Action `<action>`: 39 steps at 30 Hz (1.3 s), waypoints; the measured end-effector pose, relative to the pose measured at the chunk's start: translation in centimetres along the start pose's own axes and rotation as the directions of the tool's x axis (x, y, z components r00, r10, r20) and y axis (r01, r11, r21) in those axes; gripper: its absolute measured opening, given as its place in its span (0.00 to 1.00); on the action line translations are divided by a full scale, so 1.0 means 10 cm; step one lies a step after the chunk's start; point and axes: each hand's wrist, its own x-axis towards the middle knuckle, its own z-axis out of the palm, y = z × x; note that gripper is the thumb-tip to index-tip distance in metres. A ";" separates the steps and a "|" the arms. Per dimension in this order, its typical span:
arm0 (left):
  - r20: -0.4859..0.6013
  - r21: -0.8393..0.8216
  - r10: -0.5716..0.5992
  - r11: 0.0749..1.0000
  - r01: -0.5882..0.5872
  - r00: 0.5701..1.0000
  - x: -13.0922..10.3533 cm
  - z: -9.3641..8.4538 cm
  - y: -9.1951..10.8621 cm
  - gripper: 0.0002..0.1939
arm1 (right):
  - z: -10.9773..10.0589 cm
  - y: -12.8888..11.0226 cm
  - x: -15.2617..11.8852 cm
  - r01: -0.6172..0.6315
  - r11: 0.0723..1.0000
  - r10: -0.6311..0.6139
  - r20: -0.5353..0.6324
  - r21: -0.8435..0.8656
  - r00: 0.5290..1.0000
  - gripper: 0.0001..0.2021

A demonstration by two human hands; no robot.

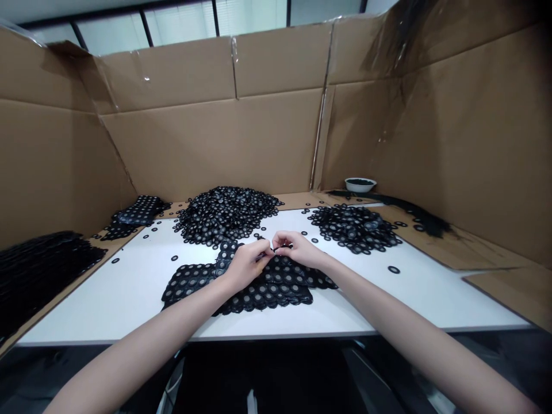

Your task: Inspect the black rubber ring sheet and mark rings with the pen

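Note:
A black sheet of joined rings [267, 292] lies on the white board near its front edge. My left hand [250, 261] is closed in a pinch over the sheet's upper middle. Close beside it on the right, my right hand [297, 248] pinches too, its fingertips nearly touching those of the left. A small dark piece shows between the fingertips, too small to make out. Behind my hands rises a large heap of black rings [224, 213], and a smaller heap of rings [353, 227] sits to the right.
Cardboard walls [207, 138] enclose the white board [107, 299]. Stacked black sheets [38, 270] are at the left, with a folded sheet [140, 211] behind. A white bowl [360, 185] and black strands [401, 205] lie at the back right. Loose rings are scattered about.

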 end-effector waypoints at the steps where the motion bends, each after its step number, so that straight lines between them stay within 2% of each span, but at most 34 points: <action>1: 0.002 -0.006 0.000 1.000 0.000 1.000 0.00 0.00 0.00 0.05 | 0.00 0.00 0.00 0.000 1.000 0.000 0.001 0.001 1.000 0.02; 9: -0.020 0.003 -0.012 1.000 0.012 1.000 0.00 0.00 0.01 0.06 | -0.03 0.02 -0.01 0.008 0.999 -0.007 0.028 -0.048 1.000 0.01; 14: -0.024 -0.008 -0.026 1.000 0.026 0.999 0.00 0.00 0.01 0.05 | -0.06 0.08 0.00 0.023 0.997 -0.021 0.029 -0.072 0.999 0.04; 19: -0.029 -0.014 -0.028 1.000 0.028 0.999 0.00 -0.01 0.01 0.05 | -0.09 0.10 -0.01 -0.013 0.990 0.023 0.066 -0.141 0.998 0.09; 23: -0.039 -0.006 -0.034 0.999 0.034 0.999 0.00 -0.01 0.01 0.05 | -0.11 0.05 -0.02 -0.032 0.979 0.058 0.125 -0.200 0.990 0.10; 39: -0.046 -0.052 -0.068 0.996 0.066 0.997 0.00 -0.02 0.04 0.05 | -0.12 0.05 -0.02 -0.050 0.973 0.092 0.180 -0.227 0.979 0.12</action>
